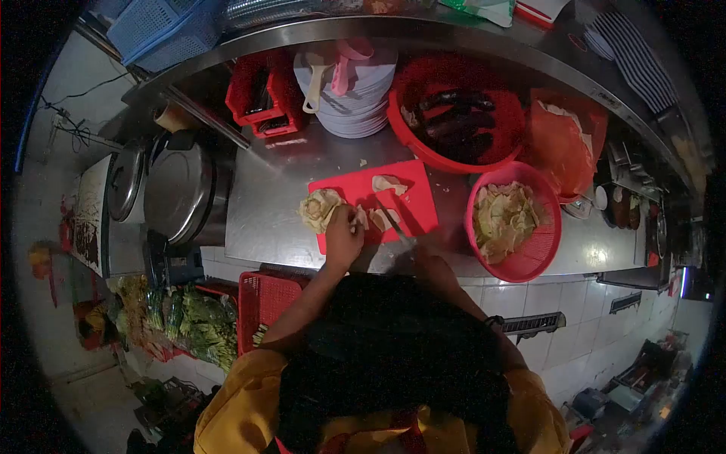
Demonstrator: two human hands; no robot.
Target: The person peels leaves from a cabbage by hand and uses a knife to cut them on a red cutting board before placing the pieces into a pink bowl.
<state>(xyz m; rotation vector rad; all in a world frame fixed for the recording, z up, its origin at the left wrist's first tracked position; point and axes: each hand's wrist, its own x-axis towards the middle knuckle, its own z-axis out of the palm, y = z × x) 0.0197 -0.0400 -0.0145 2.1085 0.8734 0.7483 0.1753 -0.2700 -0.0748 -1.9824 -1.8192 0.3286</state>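
A red cutting board [344, 184] lies on the steel counter. At its left edge rests a pale leafy vegetable head [319, 209]. My left hand [345, 231] is beside it on the board, fingers bent around a pale piece. My right hand [435, 270] is closed on a knife [401, 232], whose blade points up and left over the board. Pale cut pieces [388, 185] lie on the board near the blade. To the right, a pink basket [547, 246] holds cut pale-green leaves [505, 219].
Behind the board are stacked white plates [353, 121], a red basin [423, 155] of dark eggplants and red bins [265, 115]. Large pots [178, 185] stand left. Below the counter are a red crate [261, 303] and leafy greens [200, 321]. A steel shelf [393, 28] runs above.
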